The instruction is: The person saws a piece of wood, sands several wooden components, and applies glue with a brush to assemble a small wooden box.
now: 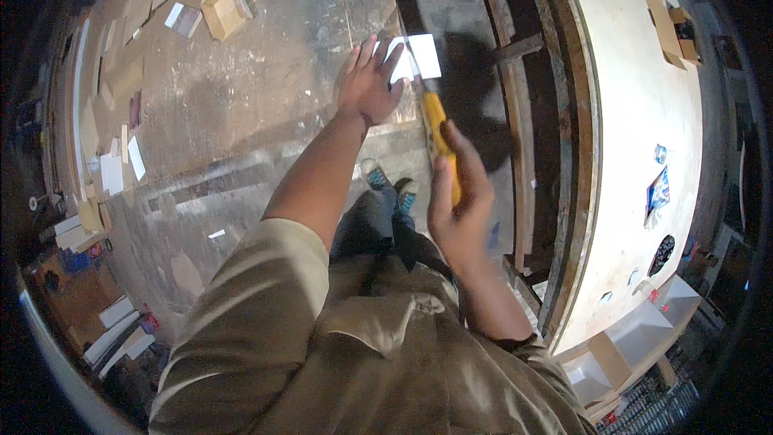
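My left hand (373, 84) lies flat with its fingers spread, pressing on a small white panel (423, 55) at the right edge of the wooden worktable (241, 97). Part of the panel juts out past that edge, over a dark gap. In my right hand (465, 193), closed round it, is a long yellow-handled tool (437, 125) with a narrow metal blade. The blade lies along the panel, right of my left fingers. Whether it is a knife or a small saw, I cannot tell. My right hand is slightly blurred.
Cardboard boxes (225, 10) and board offcuts (111, 173) lie at the worktable's far and left sides. On the right, a wooden frame (515, 113) runs beside a long pale panel (636, 113) bearing an open carton (667, 24). A compartmented tray (636, 330) stands near right.
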Motion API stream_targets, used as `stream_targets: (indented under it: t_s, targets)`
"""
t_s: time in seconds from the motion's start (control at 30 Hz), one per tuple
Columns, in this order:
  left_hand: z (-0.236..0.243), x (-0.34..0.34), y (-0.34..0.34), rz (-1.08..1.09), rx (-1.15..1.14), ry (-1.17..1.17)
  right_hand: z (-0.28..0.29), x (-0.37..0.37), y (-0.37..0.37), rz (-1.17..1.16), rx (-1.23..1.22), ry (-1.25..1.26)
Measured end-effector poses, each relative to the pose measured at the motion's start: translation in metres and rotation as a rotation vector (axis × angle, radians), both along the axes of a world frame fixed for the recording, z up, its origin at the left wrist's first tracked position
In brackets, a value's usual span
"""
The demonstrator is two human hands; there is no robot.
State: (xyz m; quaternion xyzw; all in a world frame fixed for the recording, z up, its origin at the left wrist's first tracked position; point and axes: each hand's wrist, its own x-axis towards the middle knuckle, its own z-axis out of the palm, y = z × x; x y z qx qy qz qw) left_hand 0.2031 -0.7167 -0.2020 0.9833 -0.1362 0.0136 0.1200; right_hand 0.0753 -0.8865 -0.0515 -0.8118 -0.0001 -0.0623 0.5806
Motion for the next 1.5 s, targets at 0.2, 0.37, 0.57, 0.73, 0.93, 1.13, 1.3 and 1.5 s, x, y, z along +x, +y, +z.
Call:
stream_targets:
  t_s: [0.2, 0.37, 0.57, 0.73, 0.93, 1.13, 1.3, 1.5]
  targets:
    - [-0.005, -0.003, 0.004, 0.013, -0.004, -0.049, 0.016, -0.002, 0.000, 0.011, 0.018, 0.093]
    - [-0.006, 0.004, 0.000, -0.013, 0.052, 0.002, 0.033, 0.009, -0.001, 0.008, 0.043, 0.121]
    - [-0.002, 0.003, 0.006, 0.019, 0.117, 0.043, 0.012, -0.008, -0.006, -0.010, 0.036, 0.047]
    - [-0.003, 0.003, 0.001, -0.013, 0.040, -0.019, 0.013, -0.003, -0.002, -0.034, 0.077, 0.037]
    - [-0.023, 0.024, 0.002, 0.231, -0.155, 0.035, 0.005, -0.022, 0.005, 0.009, -0.004, 0.027]
    - [-0.051, 0.049, -0.011, 0.618, -0.074, -0.079, 0.016, -0.022, 0.005, 0.052, 0.026, 0.171]
    - [-0.037, 0.048, -0.030, 0.675, 0.044, -0.092, 0.013, -0.019, 0.003, 0.047, -0.046, 0.062]
    - [-0.058, 0.050, -0.022, 0.670, 0.186, -0.248, 0.041, -0.022, -0.003, 0.054, 0.068, 0.222]
